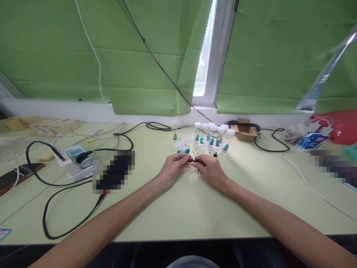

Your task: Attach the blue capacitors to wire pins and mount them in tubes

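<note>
While both my forearms reached in over the worktop (167, 219) from the near side, my two hands met near its middle over one small black piece (192, 160). My left hand (175, 168) had its thumb and fingers pinched together on the left end, and my right hand (208, 168) pinched the right end just as tightly. Whether it was a single part or two joined, I could not tell.

One other black part (215, 155) sat just beyond my right hand. Two blue parts (187, 151) lay just beyond my left fingertips, with some thin pins too small to count.

Farther off stood a group of clear vials, at least six of them with white caps (213, 127). Two vials held green parts (175, 137), one of these standing at the group's left edge; at least four held blue ones.

To the far right of them was one open cardboard box (247, 133), and farther right one blue packet (311, 142) near one red bag (340, 126). On the left I had one white power strip (74, 163), with one blurred black object (115, 173) just right of it.
</note>
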A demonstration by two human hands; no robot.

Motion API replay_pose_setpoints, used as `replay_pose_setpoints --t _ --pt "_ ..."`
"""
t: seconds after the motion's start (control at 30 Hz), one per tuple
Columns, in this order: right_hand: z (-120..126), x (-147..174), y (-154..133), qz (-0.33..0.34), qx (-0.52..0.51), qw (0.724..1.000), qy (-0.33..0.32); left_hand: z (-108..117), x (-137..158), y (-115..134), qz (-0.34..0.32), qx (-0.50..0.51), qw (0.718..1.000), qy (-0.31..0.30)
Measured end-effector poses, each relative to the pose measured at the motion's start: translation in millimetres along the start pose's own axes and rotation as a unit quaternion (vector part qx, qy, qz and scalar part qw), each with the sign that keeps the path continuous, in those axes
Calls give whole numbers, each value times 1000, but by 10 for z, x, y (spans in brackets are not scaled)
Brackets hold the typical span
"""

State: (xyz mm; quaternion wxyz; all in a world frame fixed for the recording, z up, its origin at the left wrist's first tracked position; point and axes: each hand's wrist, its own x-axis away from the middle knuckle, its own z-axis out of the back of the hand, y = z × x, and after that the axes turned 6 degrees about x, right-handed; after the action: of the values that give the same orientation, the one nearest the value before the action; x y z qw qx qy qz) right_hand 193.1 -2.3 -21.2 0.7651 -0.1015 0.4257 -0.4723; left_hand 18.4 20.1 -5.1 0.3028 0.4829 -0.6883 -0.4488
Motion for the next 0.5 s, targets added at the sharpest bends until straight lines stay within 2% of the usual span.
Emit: replay_pose_setpoints --t 0.17,0.5 --pt "25 1 -17 -8 -16 1000 5 -15 4 14 23 35 999 7" --pt "41 8 -37 -37 -76 996 -3 19 -10 0 38 26 999 -14"
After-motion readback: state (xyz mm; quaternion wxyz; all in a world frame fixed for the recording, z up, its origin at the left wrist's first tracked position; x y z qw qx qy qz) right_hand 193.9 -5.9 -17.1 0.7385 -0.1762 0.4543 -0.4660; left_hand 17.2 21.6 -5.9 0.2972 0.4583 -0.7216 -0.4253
